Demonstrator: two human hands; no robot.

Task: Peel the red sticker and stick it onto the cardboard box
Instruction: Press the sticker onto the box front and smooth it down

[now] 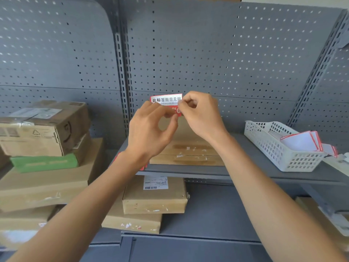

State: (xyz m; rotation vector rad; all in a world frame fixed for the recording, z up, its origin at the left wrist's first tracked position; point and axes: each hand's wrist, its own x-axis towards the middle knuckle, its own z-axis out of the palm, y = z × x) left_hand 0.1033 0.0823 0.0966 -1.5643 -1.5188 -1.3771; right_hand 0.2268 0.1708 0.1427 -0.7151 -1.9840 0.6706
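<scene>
A red and white sticker [166,100] with black characters is held up in front of the grey pegboard. My left hand [151,129] pinches its lower left part. My right hand [202,114] pinches its right edge with thumb and forefinger. Directly below the hands a flat cardboard box [187,152] lies on the grey shelf [236,172]. My fingers hide the lower half of the sticker.
A white plastic basket [279,148] with red-edged white backing sheets stands on the shelf at right. Stacked cardboard boxes [43,129] and a green packet [45,162] fill the left. More boxes [154,197] lie on the lower shelf. A red sticker edge [142,168] shows under my left wrist.
</scene>
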